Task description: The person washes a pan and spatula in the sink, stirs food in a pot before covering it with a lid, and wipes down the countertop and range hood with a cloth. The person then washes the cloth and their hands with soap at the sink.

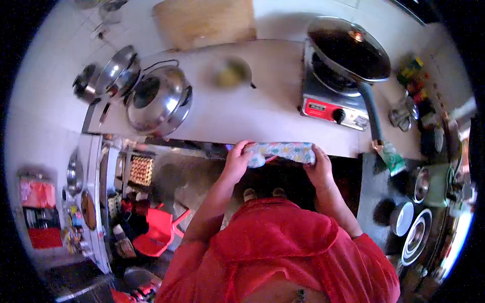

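Note:
A pale cloth (283, 150) with a colourful floral pattern stretches between my two hands at the counter's front edge. My left hand (238, 157) grips its left end, where a piece folds and hangs down. At the other end, my right hand (319, 162) has its fingers closed on the cloth. A thin red strip shows just under the cloth; I cannot make out what it belongs to. Beyond my hands, a blurred bowl or plate (230, 74) with something yellowish in it rests on the white counter (242, 113).
At the right stands a gas stove (331, 108) bearing a lidded frying pan (348, 48); its handle points toward me. Left are a steel lidded pot (159, 101) and a cutting board (204, 22) against the wall. Below are a red chair (154, 232) and an egg tray (141, 170).

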{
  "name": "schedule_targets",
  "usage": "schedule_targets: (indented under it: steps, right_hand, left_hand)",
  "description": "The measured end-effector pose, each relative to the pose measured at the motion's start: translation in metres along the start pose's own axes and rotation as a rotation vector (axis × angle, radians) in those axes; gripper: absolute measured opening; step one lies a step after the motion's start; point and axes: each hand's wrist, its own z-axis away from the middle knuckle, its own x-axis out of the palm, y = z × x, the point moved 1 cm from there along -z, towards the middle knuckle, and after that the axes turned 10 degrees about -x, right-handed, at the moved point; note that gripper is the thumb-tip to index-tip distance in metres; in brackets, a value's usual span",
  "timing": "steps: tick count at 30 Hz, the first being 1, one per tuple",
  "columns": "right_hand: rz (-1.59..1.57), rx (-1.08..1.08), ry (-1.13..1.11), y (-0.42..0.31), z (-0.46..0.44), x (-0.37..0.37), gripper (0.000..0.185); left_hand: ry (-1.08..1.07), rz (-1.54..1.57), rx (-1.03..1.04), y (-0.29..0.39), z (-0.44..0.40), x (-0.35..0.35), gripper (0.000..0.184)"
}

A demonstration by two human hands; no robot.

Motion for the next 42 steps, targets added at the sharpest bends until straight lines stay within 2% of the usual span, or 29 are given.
schedule_targets:
  steps: [2, 3, 6, 9, 11, 13, 15, 17, 18, 19, 20, 21, 22, 23, 24, 25, 28, 29, 30, 31, 32, 33, 34, 35, 36, 37, 39, 41, 42]
  right_hand:
    - [0.113, -0.038, -0.086, 0.004, 0.0, -0.001, 0.025]
    - [0.018, 0.053, -0.032, 0.005, -0.003, 0.002, 0.026]
    - [0.048, 0.042, -0.145, 0.005, 0.002, 0.02, 0.023]
    - [0.137, 0.014, -0.205, 0.012, 0.001, 0.018, 0.02]
    - [0.109, 0.081, -0.178, 0.016, 0.003, 0.031, 0.018]
    - [0.153, 0.067, -0.271, 0.017, 0.014, 0.044, 0.029]
    - [0.192, 0.038, -0.364, 0.017, 0.023, 0.061, 0.041]
    - [0.006, 0.16, -0.611, 0.02, 0.033, 0.075, 0.058]
    - [0.044, 0.179, -0.71, 0.021, 0.041, 0.084, 0.067]
    - [0.117, 0.128, -0.888, 0.018, 0.046, 0.092, 0.07]
    - [0.337, 0.017, -0.938, 0.015, 0.051, 0.097, 0.066]
    - [0.563, -0.097, -0.964, 0.013, 0.053, 0.101, 0.063]
    - [0.551, -0.266, -0.989, 0.01, 0.051, 0.105, 0.054]
    - [0.684, -0.312, -0.919, -0.008, 0.058, 0.114, 0.041]
    - [0.876, -0.378, -0.891, -0.029, 0.06, 0.121, 0.039]
    - [1.064, -0.433, -0.849, -0.049, 0.062, 0.125, 0.037]
    - [0.786, -0.551, -0.799, -0.104, 0.055, 0.134, 0.027]
    - [0.682, -0.725, -0.79, -0.133, 0.058, 0.145, 0.032]
    - [0.582, -0.851, -0.715, -0.156, 0.044, 0.155, 0.042]
    - [0.656, -0.897, -0.66, -0.196, 0.045, 0.169, 0.044]
    - [0.551, -1.072, -0.577, -0.225, 0.034, 0.181, 0.041]
    - [0.553, -1.075, -0.469, -0.262, 0.027, 0.192, 0.04]
    - [0.416, -1.143, -0.488, -0.297, 0.019, 0.2, 0.037]
    - [0.45, -1.23, -0.408, -0.333, 0.007, 0.206, 0.032]
    - [0.521, -1.439, -0.348, -0.369, -0.017, 0.204, 0.029]
    - [0.489, -1.473, -0.373, -0.399, -0.031, 0.203, 0.03]
    - [0.605, -1.484, -0.087, -0.442, -0.057, 0.197, 0.033]
    - [0.47, -1.493, -0.002, -0.482, -0.127, 0.174, 0.03]
    - [0.399, -1.357, 0.031, -0.496, -0.16, 0.161, 0.03]
  left_hand:
    - [0.061, 0.152, -0.088, 0.001, 0.006, -0.008, 0.028]
    - [0.052, 0.232, -0.111, 0.0, 0.009, -0.012, 0.027]
    - [-0.017, 0.455, -0.19, 0.0, 0.016, -0.022, 0.024]
    - [-0.022, 0.74, -0.412, 0.009, 0.016, -0.022, 0.026]
    - [-0.109, 0.654, -0.145, 0.029, 0.027, -0.021, 0.034]
    - [-0.326, 0.971, -0.312, 0.04, 0.023, -0.025, 0.038]
    - [-0.289, 0.887, -0.356, 0.047, 0.024, -0.024, 0.047]
    - [-0.32, 0.793, -0.435, 0.073, 0.037, -0.022, 0.051]
    - [-0.448, 0.699, -0.461, 0.068, 0.034, -0.023, 0.057]
    - [-0.496, 0.641, -0.521, 0.078, 0.037, -0.021, 0.056]
    - [-0.545, 0.562, -0.454, 0.074, 0.034, -0.021, 0.051]
    - [-0.597, 0.571, -0.273, 0.072, 0.033, -0.02, 0.043]
    - [-0.626, 0.541, -0.306, 0.083, 0.032, -0.022, 0.041]
    - [-0.567, 0.487, -0.281, 0.101, 0.039, -0.026, 0.04]
    - [-0.548, 0.486, -0.234, 0.101, 0.038, -0.028, 0.038]
    - [-0.678, 0.554, -0.203, 0.1, 0.032, -0.03, 0.035]
    - [-0.693, 0.592, 0.008, 0.108, 0.023, -0.025, 0.034]
    - [-0.724, 0.597, 0.073, 0.11, 0.019, -0.022, 0.035]
    - [-0.689, 0.505, 0.076, 0.102, 0.006, -0.017, 0.036]
    - [-0.591, 0.472, -0.06, 0.099, 0.002, -0.011, 0.034]
    - [-0.662, 0.553, -0.086, 0.092, -0.005, -0.008, 0.032]
    - [-0.73, 0.63, -0.117, 0.085, -0.012, -0.005, 0.029]
    - [-0.717, 0.603, -0.113, 0.085, -0.019, -0.004, 0.029]
    - [-0.7, 0.577, -0.115, 0.085, -0.023, -0.003, 0.028]
    - [-0.677, 0.551, -0.124, 0.085, -0.027, -0.003, 0.027]
    - [-0.627, 0.561, -0.125, 0.085, -0.034, -0.004, 0.027]
    - [-0.514, 0.589, -0.14, 0.082, -0.047, -0.003, 0.026]
    - [-0.409, 0.573, -0.153, 0.083, -0.059, 0.002, 0.026]
    - [-0.375, 0.559, -0.168, 0.082, -0.065, 0.004, 0.026]
